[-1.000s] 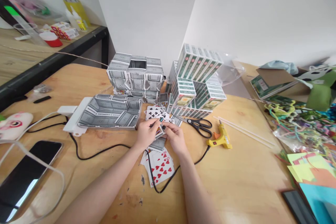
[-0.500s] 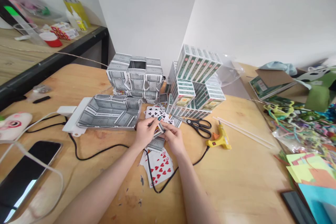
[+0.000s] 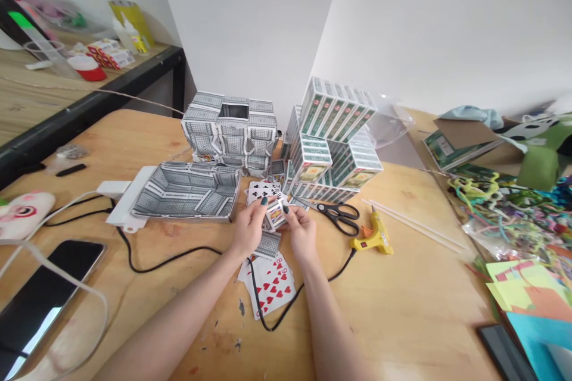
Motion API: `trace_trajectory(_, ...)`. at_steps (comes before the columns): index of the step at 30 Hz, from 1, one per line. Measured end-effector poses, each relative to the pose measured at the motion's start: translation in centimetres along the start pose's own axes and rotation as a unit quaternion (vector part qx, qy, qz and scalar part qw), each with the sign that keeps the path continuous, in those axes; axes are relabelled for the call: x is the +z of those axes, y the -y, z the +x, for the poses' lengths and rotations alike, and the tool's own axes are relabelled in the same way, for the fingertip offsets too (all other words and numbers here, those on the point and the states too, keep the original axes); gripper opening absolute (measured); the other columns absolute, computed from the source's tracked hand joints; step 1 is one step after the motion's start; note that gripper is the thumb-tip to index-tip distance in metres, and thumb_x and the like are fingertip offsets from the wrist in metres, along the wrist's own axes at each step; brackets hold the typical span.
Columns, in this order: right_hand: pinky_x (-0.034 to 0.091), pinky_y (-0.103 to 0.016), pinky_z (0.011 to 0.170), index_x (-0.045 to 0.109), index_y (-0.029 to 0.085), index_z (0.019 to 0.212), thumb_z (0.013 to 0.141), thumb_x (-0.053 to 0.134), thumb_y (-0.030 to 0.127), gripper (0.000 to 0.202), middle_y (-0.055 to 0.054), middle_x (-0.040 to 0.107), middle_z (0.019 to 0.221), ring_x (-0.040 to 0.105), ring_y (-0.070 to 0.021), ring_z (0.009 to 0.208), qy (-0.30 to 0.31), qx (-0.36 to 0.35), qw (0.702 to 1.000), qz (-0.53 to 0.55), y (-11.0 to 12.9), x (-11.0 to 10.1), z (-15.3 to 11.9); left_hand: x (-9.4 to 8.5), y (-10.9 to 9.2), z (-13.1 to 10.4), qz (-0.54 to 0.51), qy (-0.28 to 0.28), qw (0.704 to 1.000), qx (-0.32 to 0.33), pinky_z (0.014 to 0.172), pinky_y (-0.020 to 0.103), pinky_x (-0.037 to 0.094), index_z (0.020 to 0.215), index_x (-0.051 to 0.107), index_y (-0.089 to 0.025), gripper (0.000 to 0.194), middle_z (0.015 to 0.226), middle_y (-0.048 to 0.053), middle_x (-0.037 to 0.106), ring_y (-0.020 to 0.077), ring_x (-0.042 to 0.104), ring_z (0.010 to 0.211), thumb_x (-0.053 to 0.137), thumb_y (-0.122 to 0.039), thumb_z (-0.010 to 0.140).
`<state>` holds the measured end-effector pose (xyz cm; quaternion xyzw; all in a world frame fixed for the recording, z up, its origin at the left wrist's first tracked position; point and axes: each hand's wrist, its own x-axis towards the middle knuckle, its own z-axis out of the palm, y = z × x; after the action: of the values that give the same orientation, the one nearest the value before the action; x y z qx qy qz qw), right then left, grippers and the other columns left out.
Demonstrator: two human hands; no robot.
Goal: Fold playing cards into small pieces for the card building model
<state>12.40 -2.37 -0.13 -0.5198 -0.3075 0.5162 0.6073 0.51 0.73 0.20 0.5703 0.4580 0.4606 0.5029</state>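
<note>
Playing card (image 3: 276,216) sits picture side up above loose cards (image 3: 274,287), pinched between left hand (image 3: 250,229) and right hand (image 3: 302,234), whose thumbs are farther apart than a moment ago.

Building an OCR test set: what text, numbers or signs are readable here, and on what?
"9", with red heart signs: front heart card.
"8": heart card behind it.
Black club signs: club cards; corner numbers too small to be sure.
Too small or blurred to read: corner of the held face card, print on the green-and-white boxes, label on the yellow glue gun, print on the red-and-white boxes.
</note>
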Motion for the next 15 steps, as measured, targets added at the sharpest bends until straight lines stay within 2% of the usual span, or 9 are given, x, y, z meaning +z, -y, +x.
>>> trace_trajectory(2,0.051,-0.028,0.050,0.054,0.019,0.079,0.074,0.060,0.044,0.026,-0.001,0.062,0.072,0.060,-0.0151,0.058,-0.003,-0.013,1.000,0.017,0.23,-0.20,0.18,0.10,0.10,0.10,-0.026,-0.007,1.000,-0.015,0.073,0.027,0.050,0.106,0.060,-0.013,0.040,0.098,0.008,0.067,0.0187,0.062,0.088,0.039,-0.041,0.086)
trace_trajectory(5,0.050,-0.028,0.048,0.047,0.023,0.084,0.074,0.059,0.046,0.028,0.000,0.063,0.074,0.062,-0.0159,0.058,0.015,-0.014,1.000,0.020,0.47,-0.26,0.27,0.20,0.23,0.27,0.003,-0.009,1.000,-0.015,0.068,0.026,0.050,0.099,0.061,-0.015,0.033,0.091,0.006,0.066,0.0177,0.062,0.080,0.048,-0.039,0.081)
trace_trajectory(10,0.047,-0.026,0.045,0.040,0.025,0.083,0.075,0.058,0.047,0.030,0.004,0.059,0.058,0.059,-0.0152,0.049,0.068,0.015,0.997,-0.028,0.32,0.25,-0.15,-0.17,0.16,0.60,0.066,-0.030,0.997,0.017,0.062,0.021,0.045,0.079,0.057,-0.016,0.016,0.072,0.000,0.060,0.0124,0.056,0.066,0.050,-0.031,0.079)
trace_trajectory(12,0.045,-0.025,0.043,0.039,0.024,0.081,0.077,0.054,0.048,0.028,0.006,0.055,0.051,0.056,-0.0135,0.042,0.064,0.019,0.997,-0.042,0.20,0.40,-0.28,-0.31,0.04,0.65,0.081,-0.018,0.996,0.015,0.057,0.020,0.042,0.074,0.055,-0.016,0.015,0.064,-0.002,0.055,0.0105,0.051,0.058,0.049,-0.029,0.080)
trace_trajectory(15,0.040,-0.023,0.038,0.039,0.024,0.078,0.081,0.047,0.050,0.027,0.008,0.048,0.049,0.049,-0.0109,0.036,0.036,0.005,0.997,-0.070,0.13,0.44,-0.29,-0.20,0.01,0.48,0.086,0.014,0.996,0.011,0.053,0.020,0.039,0.078,0.053,-0.017,0.014,0.060,-0.003,0.051,0.0096,0.048,0.053,0.046,-0.028,0.081)
